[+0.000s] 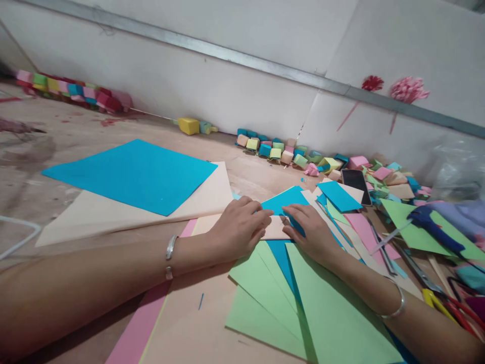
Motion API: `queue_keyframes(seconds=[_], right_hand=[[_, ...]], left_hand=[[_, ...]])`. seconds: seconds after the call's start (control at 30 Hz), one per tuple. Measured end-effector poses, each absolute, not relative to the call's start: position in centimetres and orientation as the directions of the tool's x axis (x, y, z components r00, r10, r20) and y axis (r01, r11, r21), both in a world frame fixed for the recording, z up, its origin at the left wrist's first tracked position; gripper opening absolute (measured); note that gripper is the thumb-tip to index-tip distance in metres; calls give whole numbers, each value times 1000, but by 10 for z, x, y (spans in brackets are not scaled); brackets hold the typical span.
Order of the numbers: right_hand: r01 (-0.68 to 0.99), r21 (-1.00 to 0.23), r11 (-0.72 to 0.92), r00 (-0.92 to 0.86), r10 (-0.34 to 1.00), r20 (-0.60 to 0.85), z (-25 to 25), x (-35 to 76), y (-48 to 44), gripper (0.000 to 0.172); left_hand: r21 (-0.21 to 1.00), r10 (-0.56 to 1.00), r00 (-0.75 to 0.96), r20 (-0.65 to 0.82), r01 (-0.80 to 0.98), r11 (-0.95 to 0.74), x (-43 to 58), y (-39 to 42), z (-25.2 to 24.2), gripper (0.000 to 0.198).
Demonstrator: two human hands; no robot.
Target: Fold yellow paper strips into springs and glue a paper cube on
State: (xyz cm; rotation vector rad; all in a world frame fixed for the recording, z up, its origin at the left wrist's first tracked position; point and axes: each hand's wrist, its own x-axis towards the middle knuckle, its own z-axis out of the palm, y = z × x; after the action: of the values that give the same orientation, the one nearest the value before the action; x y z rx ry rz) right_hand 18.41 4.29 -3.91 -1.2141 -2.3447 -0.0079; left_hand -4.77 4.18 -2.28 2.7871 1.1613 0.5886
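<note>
My left hand (242,230) is closed, its fingers curled over the left end of a small peach paper strip (275,230). Across from it my right hand (314,230) pinches the strip's right end between thumb and fingertips. Blue paper (288,199) lies just behind the strip, and some blue also shows beside my right fingers. Below the hands are light green sheets (337,308) over a larger peach sheet (189,323). The exact grip of the left fingertips is partly hidden.
A large blue sheet (132,177) lies on peach paper at the left. To the right are a phone (356,186), a blue glue gun (435,227) and scissors (424,278). Folded paper blocks (265,149) line the wall; two paper flowers (409,91) stand against it.
</note>
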Motion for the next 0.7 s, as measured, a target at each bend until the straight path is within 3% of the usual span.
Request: queue_keyframes(seconds=[0.23,0.4,0.57,0.7], right_hand=[[662,-326,675,-528,728,436,-29,184,40,36],[566,-497,657,-484,754,445,-30,184,33,40],[400,-708,583,-359,810,464,-36,186,33,46],[300,-860,412,-313,894,319,-33,184,32,45]], left_hand=[[297,735,602,312,672,-678,-49,43,-24,45],[379,741,584,331,637,-671,-47,43,-19,44],[527,736,570,365,525,-668,-48,41,-20,37],[568,718,504,479,446,-692,-49,40,-23,30]])
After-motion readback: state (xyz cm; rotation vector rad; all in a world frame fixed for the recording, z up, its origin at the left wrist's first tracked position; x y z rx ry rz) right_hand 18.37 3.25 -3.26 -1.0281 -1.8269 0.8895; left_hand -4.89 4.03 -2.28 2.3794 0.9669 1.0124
